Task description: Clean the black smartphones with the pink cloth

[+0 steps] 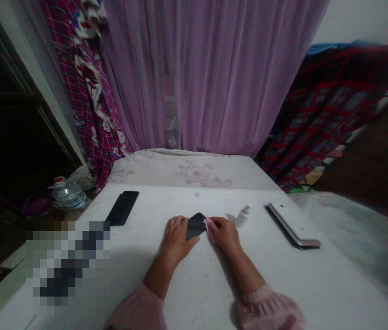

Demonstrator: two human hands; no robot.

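Phone [195, 227], dark, is sitting between both hands near the middle of the white desk [200, 284]; whether it is lying flat or being held slightly raised, cannot tell. Left hand [176, 236] is grasping its left side, thumb reaching along the near edge. Right hand [225, 234] is pinching a pink cloth [210, 230] and holding it at the phone's right-hand edge. White bottle [243, 216] is standing just beyond the right hand, on its outer side. Farther right, a white phone [292, 222] is lying on top of a stack. Dark stack [124, 208] is lying well apart on the left. Small grey square [197, 195] is lying beyond the phone. Purple curtain [221, 78] is hanging behind the desk; a red-capped jug [68, 195] is standing off to the left. Pink sleeves [140, 307] are covering the forearms partway.
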